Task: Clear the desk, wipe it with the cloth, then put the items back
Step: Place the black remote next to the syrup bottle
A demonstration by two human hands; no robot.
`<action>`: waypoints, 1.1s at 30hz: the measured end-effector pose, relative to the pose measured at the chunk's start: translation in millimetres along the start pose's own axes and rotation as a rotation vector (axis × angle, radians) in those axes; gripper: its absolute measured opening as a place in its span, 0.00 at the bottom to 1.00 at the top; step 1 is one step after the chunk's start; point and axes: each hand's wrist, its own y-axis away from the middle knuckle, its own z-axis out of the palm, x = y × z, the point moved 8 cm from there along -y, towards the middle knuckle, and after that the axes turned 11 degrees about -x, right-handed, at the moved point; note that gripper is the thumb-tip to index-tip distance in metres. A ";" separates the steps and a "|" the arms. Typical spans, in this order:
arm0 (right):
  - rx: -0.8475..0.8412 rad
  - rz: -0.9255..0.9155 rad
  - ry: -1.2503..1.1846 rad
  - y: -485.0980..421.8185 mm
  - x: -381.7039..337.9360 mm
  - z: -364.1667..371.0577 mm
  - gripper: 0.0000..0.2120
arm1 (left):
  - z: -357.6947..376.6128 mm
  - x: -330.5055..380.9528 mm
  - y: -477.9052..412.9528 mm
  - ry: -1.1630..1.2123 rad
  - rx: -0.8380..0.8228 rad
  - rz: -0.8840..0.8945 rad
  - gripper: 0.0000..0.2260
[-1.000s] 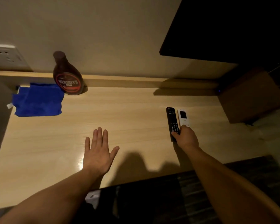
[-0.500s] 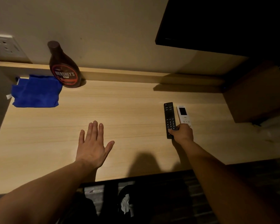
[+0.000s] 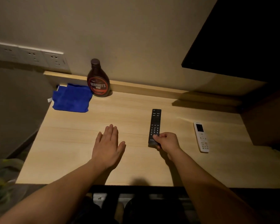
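Note:
A black remote [image 3: 155, 123] lies lengthwise near the middle of the wooden desk [image 3: 129, 167]; my right hand [image 3: 167, 142] grips its near end. A white remote [image 3: 201, 136] lies apart on the desk, to the right of that hand. My left hand [image 3: 108, 147] rests flat on the desk, fingers together, holding nothing. A folded blue cloth [image 3: 71, 98] lies at the back left corner. A brown chocolate syrup bottle [image 3: 98, 80] stands upright beside the cloth, against the back ledge.
A dark screen [image 3: 242, 38] hangs above the desk's right side. A brown box-like unit [image 3: 268, 120] stands at the right end. Wall sockets [image 3: 44, 59] sit at the back left. The desk's left edge drops to a dim floor with blurred greenish things [image 3: 3, 175].
The black remote has moved left in my right hand, away from the white remote, which stays on the desk. The view has shifted. My left hand still lies flat.

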 end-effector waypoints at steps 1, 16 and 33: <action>-0.026 -0.011 0.002 -1.8 -6.4 16.7 0.13 | -6.9 -10.8 4.1 0.005 0.019 -0.029 0.35; -0.201 -0.065 0.101 -34.5 -72.3 230.9 0.15 | -7.5 -194.0 33.9 0.036 0.052 -0.408 0.42; -0.086 -0.195 0.297 -33.2 -112.5 279.0 0.19 | -9.6 -193.9 31.8 0.036 0.104 -0.351 0.41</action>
